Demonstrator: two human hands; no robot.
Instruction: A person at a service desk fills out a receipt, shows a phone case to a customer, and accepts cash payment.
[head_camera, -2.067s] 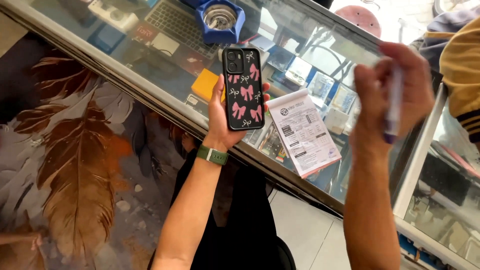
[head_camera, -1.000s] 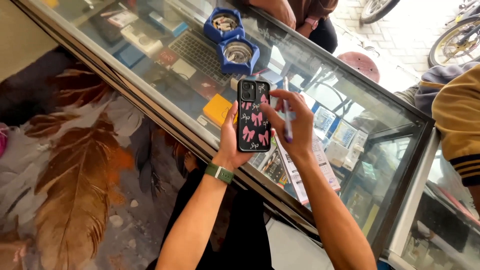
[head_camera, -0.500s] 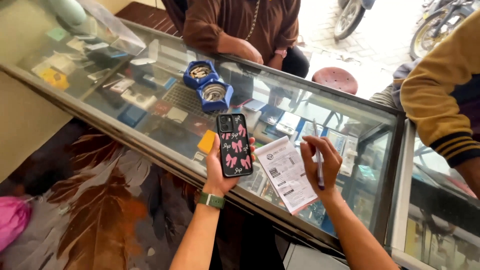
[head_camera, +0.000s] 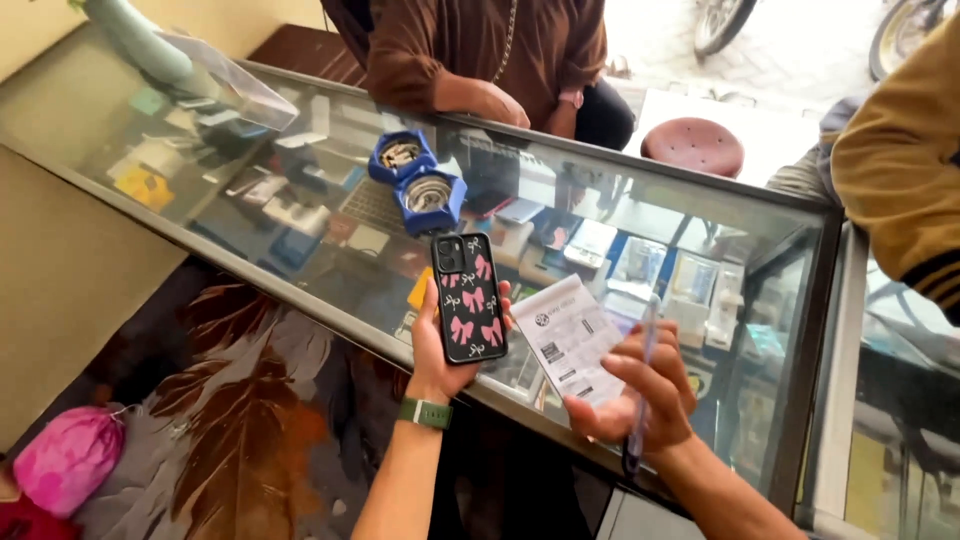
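nearest to me is a feather-patterned cloth draped below the glass-topped bench, with a pink bag lying at its lower left corner. above that come the person's two arms. the left hand, with a green watch band at the wrist, holds a phone upright by its lower half, the fingers clamped around its edges; its back faces up at us, a black case with pink bows, so the screen looks tilted away toward the far side of the bench, seemingly so it can be shown across. the right hand hovers just beside it, fingers closed around a pen that points down along the palm, held more as if parked than ready to write. under and just beyond that hand a printed paper slip lies flat on the glass, between the phone and the pen, within easy reach of both hands.

further out on the glass sit two blue round open boxes, touching each other, set near the middle. through the glass i can see small packaged goods on the shelf inside, too blurred to name. across the bench a person in a brown top leans a forearm on the far edge. a round maroon stool stands behind, and at the right a sleeve in mustard yellow belongs to someone else.
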